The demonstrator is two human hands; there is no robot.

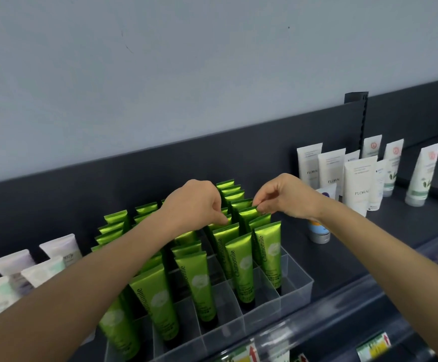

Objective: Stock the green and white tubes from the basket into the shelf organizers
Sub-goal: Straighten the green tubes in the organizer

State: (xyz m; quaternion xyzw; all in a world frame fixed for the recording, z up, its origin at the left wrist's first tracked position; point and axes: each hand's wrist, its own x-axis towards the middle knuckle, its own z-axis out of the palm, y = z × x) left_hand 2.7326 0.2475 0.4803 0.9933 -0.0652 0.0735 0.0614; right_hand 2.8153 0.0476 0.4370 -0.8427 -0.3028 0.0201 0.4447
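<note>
Left hand [199,205] reaches forward with its fingers curled down, the fingertips pinching the crimped top of a green tube [223,232] that stands cap-down in the middle rows. Well to the left of this hand, pale tubes [11,262] lean in rows on the dark shelf [369,244]. Below and around both hands, the green tubes [238,259] stand upright in a clear organizer [298,286], one to a compartment, and the front compartments nearest the person hold none. Right hand [285,197] hovers just right of the left hand, apart from it, thumb and forefinger pinching the top right corner of a second tube [247,216] further back in the rightmost rows. Just under the right wrist stands a small tube [319,231] with an orange and blue band. Right of and beyond that hand, white tubes [358,184] stand loose on the shelf against its dark back panel.
</note>
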